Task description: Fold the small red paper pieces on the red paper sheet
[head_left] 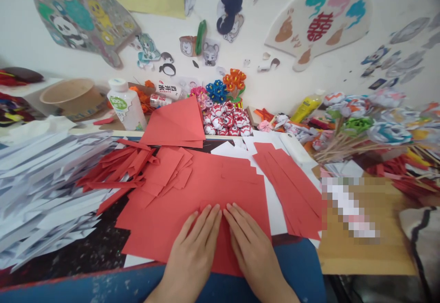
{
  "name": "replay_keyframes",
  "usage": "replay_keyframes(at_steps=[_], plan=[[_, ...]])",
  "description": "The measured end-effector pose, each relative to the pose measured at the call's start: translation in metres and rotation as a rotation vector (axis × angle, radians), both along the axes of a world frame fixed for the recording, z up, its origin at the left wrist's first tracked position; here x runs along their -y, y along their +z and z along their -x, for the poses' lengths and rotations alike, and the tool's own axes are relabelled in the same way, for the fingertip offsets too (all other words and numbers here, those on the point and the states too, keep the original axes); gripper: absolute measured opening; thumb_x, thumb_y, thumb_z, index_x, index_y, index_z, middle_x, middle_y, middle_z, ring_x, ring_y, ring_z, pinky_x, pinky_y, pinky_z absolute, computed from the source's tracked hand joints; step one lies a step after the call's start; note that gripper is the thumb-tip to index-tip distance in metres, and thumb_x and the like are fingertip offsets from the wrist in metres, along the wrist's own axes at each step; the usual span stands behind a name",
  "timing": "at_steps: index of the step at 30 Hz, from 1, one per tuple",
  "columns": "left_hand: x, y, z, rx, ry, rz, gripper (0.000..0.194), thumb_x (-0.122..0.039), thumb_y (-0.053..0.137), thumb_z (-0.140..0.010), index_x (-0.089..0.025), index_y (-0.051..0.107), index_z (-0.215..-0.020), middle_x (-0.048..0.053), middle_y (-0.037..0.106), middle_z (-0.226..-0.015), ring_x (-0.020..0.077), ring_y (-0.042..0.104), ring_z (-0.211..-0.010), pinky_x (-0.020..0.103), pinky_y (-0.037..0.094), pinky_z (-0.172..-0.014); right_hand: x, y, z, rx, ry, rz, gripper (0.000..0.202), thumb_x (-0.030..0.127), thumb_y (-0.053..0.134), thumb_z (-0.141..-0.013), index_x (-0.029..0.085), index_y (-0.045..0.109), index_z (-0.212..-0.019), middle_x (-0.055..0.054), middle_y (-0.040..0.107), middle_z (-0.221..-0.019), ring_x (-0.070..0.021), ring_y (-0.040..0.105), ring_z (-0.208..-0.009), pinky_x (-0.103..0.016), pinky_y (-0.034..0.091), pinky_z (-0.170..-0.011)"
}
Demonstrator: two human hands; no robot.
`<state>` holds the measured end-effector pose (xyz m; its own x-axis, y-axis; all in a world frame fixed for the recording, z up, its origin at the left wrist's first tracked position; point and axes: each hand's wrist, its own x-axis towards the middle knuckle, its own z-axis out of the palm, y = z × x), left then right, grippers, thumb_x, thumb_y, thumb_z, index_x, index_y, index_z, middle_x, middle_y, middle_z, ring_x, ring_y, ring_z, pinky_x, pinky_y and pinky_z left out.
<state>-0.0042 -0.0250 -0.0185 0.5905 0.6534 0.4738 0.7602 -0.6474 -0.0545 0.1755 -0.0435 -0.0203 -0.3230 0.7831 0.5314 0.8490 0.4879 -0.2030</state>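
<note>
My left hand [195, 250] and my right hand [250, 248] lie side by side, fingers stretched out and pointing away from me. Their fingertips press on red paper [199, 168], spread in large overlapping sheets across the table. A smaller red piece seems to lie under the fingers, but its outline blends with the sheets. Beyond my left hand are small red paper rectangles [166, 168] in a loose pile. Folded red paper strips [120, 168] are heaped to their left. Long red paper strips [290, 186] rest on white paper to the right of my right hand.
A big heap of folded white paper strips [44, 193] covers the left side. At the back stand a white-capped bottle [125, 106], a stack of red sheets [175, 124] and red-and-white paper balls [227, 119]. Paper flowers on sticks [364, 119] lie at the right, above a wooden surface [388, 220].
</note>
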Motion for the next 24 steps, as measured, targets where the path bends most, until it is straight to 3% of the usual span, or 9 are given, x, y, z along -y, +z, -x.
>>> replay_keyframes(at_steps=[9, 24], plan=[[-0.0002, 0.0008, -0.0006, -0.002, 0.005, 0.018, 0.044, -0.014, 0.031, -0.094, -0.014, 0.06, -0.127, 0.006, 0.06, -0.134, 0.0186, 0.049, -0.126, 0.036, 0.019, -0.116, 0.0001, -0.0001, -0.0006, 0.047, -0.002, 0.009, 0.058, 0.003, 0.04, -0.093, 0.016, 0.032, -0.149, -0.01, 0.055, -0.138, -0.0238, 0.049, -0.13, -0.039, 0.055, -0.099], [0.0004, 0.0025, -0.0012, -0.001, 0.01, 0.028, 0.044, -0.015, 0.031, -0.094, -0.014, 0.059, -0.128, 0.007, 0.062, -0.132, 0.0187, 0.051, -0.124, 0.037, 0.021, -0.113, -0.0012, 0.0015, -0.0015, 0.166, 0.009, -0.017, 0.043, 0.001, 0.04, -0.091, 0.004, 0.056, -0.13, -0.014, 0.057, -0.135, -0.026, 0.051, -0.128, -0.037, 0.055, -0.099]])
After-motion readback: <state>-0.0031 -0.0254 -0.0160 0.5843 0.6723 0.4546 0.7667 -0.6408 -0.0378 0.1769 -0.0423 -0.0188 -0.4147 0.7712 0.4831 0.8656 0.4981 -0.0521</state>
